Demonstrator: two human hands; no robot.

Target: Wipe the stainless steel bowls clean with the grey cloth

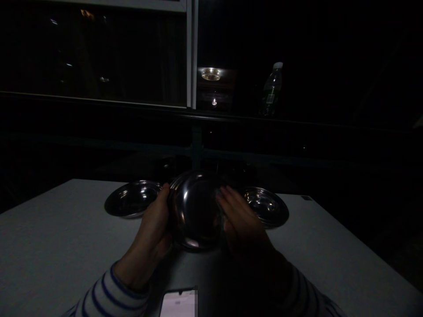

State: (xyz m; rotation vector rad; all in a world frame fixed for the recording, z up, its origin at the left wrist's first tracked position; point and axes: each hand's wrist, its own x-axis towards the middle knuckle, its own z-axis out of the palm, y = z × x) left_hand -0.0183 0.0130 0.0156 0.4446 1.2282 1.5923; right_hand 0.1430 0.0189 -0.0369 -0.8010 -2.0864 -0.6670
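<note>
A shiny stainless steel bowl (pixel 196 211) is held up over the table, its rounded underside facing me. My left hand (pixel 153 226) grips its left rim, thumb on the near face and the other fingers mostly hidden behind. Against the bowl's right side lies my right hand (pixel 243 220), fingers pressed together. A thin, dim greenish-grey edge shows under those fingertips; the dark hides what it is. To the left, another steel bowl (pixel 132 200) rests on the table, opening upward. A similar steel bowl (pixel 267 207) sits at the right, partly behind my right hand.
Below my hands, a phone (pixel 178 304) with a lit screen lies on the white table (pixel 66 246). A clear plastic bottle (pixel 272 90) with a white cap stands on the dark ledge by the window (pixel 192 53). The room is very dim.
</note>
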